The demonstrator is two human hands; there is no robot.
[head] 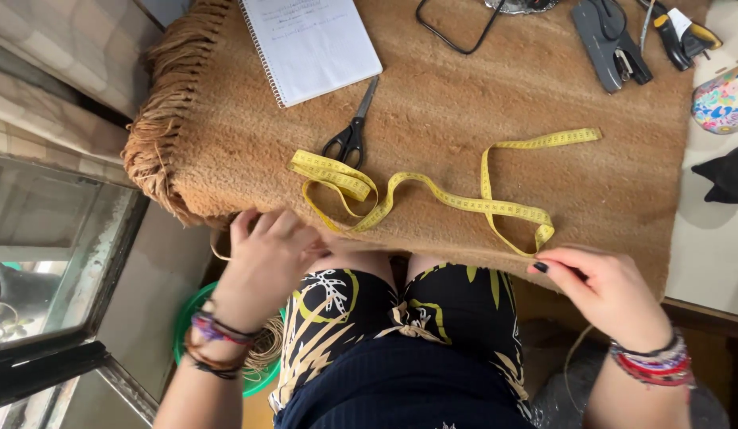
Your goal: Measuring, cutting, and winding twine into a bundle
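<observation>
Left hand (262,262) and right hand (599,290) both closed, pinching near edge of woven mat (464,119) on table. Advisable: even grip, edge taut. Yellow tape measure (432,191) lying loose on mat.

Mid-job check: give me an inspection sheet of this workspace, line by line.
Surface: brown woven fibre mat with a fringed left edge, covering the table.
Job's things: yellow measuring tape looped loosely on the mat, near its front edge.
Clutter: black-handled scissors, white spiral notebook, grey stapler, floral pouch.
Grippers: left hand grips the mat's front edge; right hand pinches that edge beside the tape's loop.
Cables: black cord loop at the far edge.
Surroundings: window at left, green basket below.
</observation>
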